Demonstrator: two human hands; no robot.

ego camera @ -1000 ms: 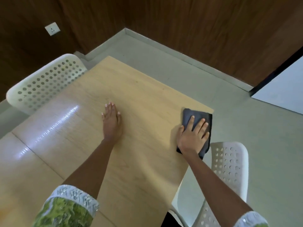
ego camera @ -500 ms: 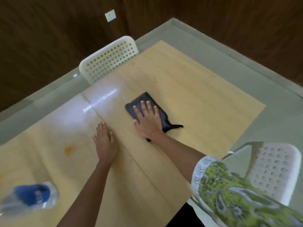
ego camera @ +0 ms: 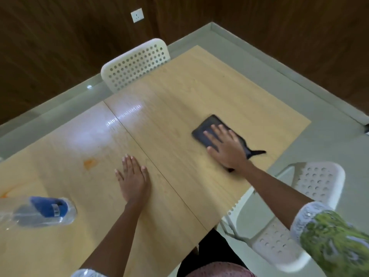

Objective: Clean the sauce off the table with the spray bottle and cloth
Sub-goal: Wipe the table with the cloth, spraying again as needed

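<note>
Cloth point(ego camera: 207, 130) farther right, under right hand point(ego camera: 226, 149)

Plain dining or meeting room: light wooden table point(ego camera: 179, 108), perforated white plastic chairs point(ego camera: 135, 62), dark wood-panelled walls point(ego camera: 60, 47), wall socket point(ego camera: 137, 15), grey floor point(ego camera: 327, 148).

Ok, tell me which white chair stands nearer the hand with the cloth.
The white chair on the right, beside the right hand; the other chair stands across the table.
</note>
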